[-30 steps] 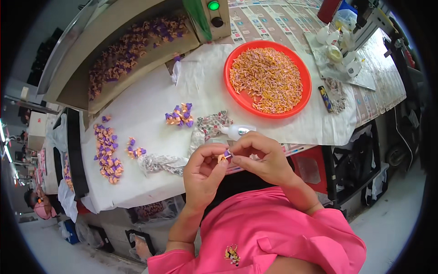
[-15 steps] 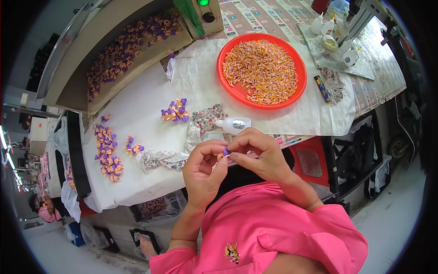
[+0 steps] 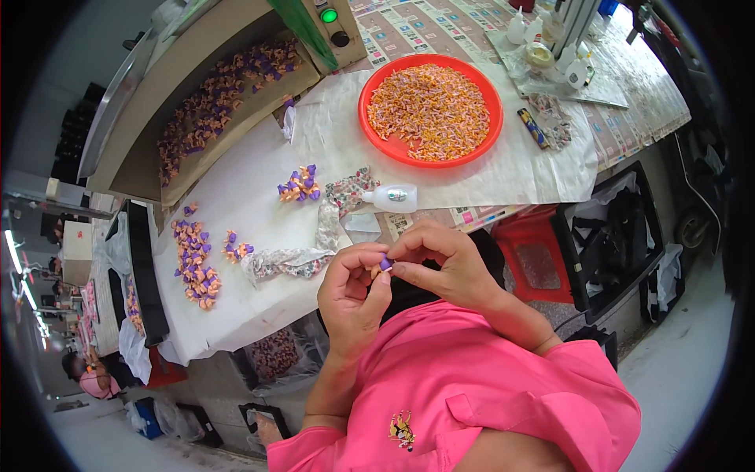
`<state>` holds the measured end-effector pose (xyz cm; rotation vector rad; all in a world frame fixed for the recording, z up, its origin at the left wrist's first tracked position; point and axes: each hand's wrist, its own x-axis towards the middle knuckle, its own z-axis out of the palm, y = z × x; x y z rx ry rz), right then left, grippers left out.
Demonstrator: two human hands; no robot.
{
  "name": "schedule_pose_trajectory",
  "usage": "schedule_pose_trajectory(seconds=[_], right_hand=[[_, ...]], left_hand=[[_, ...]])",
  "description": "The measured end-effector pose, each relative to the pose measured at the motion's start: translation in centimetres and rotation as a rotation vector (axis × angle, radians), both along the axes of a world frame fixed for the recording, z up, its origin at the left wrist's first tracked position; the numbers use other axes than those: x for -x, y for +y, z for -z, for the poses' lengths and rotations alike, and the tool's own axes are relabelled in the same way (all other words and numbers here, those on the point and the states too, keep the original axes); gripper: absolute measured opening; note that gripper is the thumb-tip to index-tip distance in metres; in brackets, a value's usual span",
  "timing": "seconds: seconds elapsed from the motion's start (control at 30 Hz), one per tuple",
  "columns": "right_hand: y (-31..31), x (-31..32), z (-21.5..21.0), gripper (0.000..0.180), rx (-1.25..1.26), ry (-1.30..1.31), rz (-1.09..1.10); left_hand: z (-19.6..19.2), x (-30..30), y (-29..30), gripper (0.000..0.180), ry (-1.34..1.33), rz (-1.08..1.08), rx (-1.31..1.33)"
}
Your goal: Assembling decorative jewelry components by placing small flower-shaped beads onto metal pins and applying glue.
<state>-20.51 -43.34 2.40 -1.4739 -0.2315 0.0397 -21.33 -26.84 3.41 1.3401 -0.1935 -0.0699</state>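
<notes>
A small purple-and-peach piece (image 3: 385,264), partly hidden by fingers, sits pinched between the left hand (image 3: 352,295) and right hand (image 3: 447,266), just toward six o'clock from mid-view, its purple end toward two o'clock.

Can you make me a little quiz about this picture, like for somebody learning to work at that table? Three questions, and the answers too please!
1. What colour is the round tray full of tiny pieces?
A. green
B. red
C. blue

2. True or false: the white squeeze bottle near the hands is standing upright.

3. Fill the gap: the left hand and right hand hold one small figure, coloured peach and ____.

Key:
1. B
2. False, it lies on its side.
3. purple
</notes>
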Motion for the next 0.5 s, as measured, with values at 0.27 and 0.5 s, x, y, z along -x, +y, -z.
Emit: schedule_pose_trajectory(seconds=[0.27, 0.5], right_hand=[[-0.7, 5.5, -1.8, 0.015, -0.013, -0.035, 0.005], [-0.9, 8.3, -2.8, 0.013, -0.025, -0.031, 0.008]], left_hand=[[-2.0, 5.1, -0.6, 0.025, -0.046, -0.016, -0.024], [-2.8, 7.7, -0.4, 0.022, -0.083, -0.029, -0.096]])
